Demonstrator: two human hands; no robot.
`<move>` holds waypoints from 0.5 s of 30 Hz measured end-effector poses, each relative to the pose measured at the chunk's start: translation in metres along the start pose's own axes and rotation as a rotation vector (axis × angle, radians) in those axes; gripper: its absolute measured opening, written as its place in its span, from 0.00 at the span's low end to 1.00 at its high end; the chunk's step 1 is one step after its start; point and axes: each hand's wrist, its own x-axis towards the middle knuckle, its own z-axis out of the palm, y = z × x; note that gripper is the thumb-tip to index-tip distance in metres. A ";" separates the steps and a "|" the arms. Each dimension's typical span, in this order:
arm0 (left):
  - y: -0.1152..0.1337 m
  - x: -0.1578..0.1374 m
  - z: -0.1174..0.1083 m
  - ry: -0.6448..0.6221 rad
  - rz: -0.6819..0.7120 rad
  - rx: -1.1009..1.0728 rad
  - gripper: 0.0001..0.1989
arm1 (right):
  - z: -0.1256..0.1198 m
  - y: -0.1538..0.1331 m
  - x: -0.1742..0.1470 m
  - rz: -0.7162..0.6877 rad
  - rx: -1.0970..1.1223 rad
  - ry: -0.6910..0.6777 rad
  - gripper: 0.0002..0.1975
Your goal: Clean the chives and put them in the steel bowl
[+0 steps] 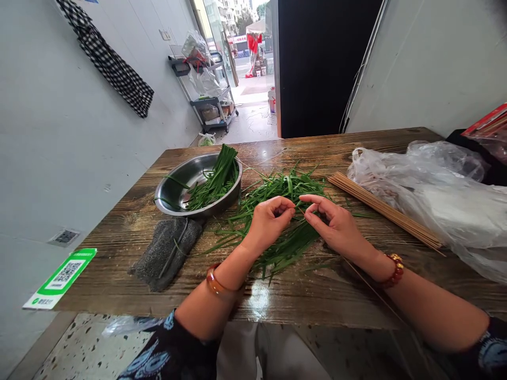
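Dark sleeves with a blue swirling print [158, 359], cut off at the bottom edge, lead us in; from them both bare forearms angle inward, wrists raised, and the hands nearly meet at centre; left hand [267, 219] first, thumb and forefinger pressed together at the tips, other fingers curled, and whatever sits between them is too small to make out; opposite, the right hand [336, 224] has thumb and forefinger close around a thin, pale brown wooden skewer [370, 285], its middle hidden behind palm and wrist, its tip just beside the left fingertips.

Amber-coloured bangle [216, 282] on the left wrist; red-and-gold bead bracelet [396, 272] on the right; directly under the hands, a loose heap of long, flat green leaves [287, 184], partly covered by the fingers, on the brown wooden table [317, 303]; left of it, a round silver metal bowl [227, 201] with more leaves inside, and a crumpled dark grey knitted cloth [166, 253]; to the right, a bundle of brown wooden skewers [384, 211], touching cloudy plastic bags [455, 206] whose contents stay blurred; far left, a green-and-white sign [65, 274] shows a QR code, its lettering too small to read.
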 end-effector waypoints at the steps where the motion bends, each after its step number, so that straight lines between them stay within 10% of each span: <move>1: 0.000 0.000 0.000 -0.004 -0.008 -0.010 0.04 | 0.000 0.000 0.000 -0.010 -0.001 0.001 0.18; 15: 0.004 0.000 -0.002 -0.025 -0.021 -0.017 0.04 | 0.000 0.001 0.000 -0.028 0.063 0.003 0.21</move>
